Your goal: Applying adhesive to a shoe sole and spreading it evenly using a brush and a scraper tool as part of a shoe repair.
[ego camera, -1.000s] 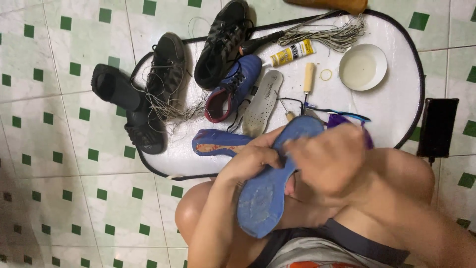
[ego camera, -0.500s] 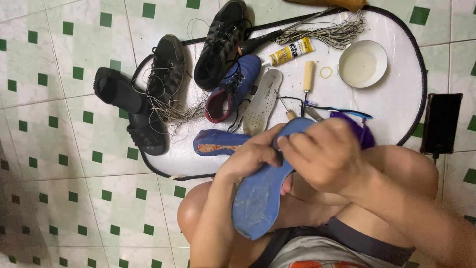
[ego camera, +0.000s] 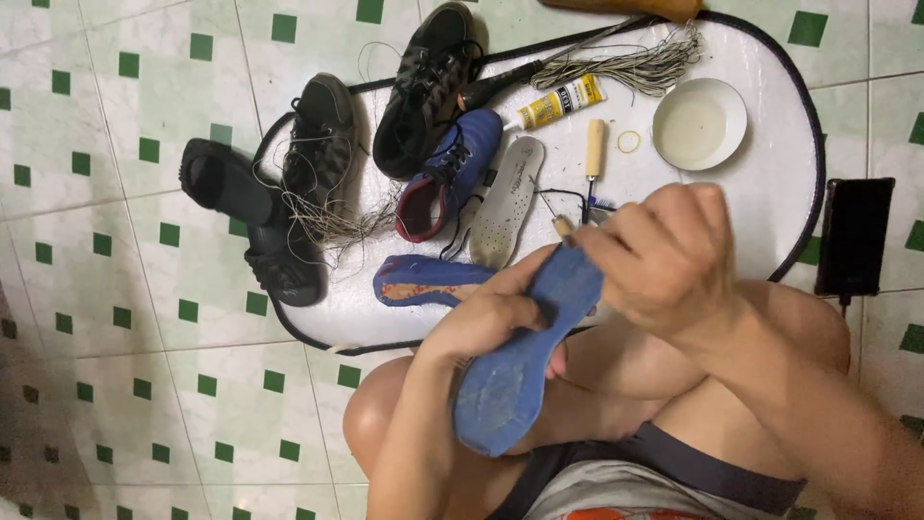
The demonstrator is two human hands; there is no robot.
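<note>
Right now my left hand (ego camera: pixel 491 323) is clasped round the middle of the blue shoe sole (ego camera: pixel 525 371), holding it bottom-up over my knees, heel end toward me. My right hand (ego camera: pixel 664 255) is closed at the toe end of it, fingers pinched together; a small pale tip shows just beside them, though I cannot tell whether I grip a tool there or only the sole's edge.

Judging by how things lie, the work is somewhere in the middle. This sole is apart from its upper. The blue shoe (ego camera: pixel 448 173) lies on the white mat (ego camera: pixel 751 207), its grey insole (ego camera: pixel 505 202) out beside it, and a second blue sole (ego camera: pixel 423 281) lies nearby, also loose. So both soles are yet to be joined to anything. The glue tube (ego camera: pixel 558 101), the wooden-handled awl (ego camera: pixel 594 154), the bundle of thread (ego camera: pixel 626 67) and the white bowl (ego camera: pixel 700 123) sit well apart from my hands. Three black shoes (ego camera: pixel 322 144) wait at the mat's far side, loose threads trailing from them.
</note>
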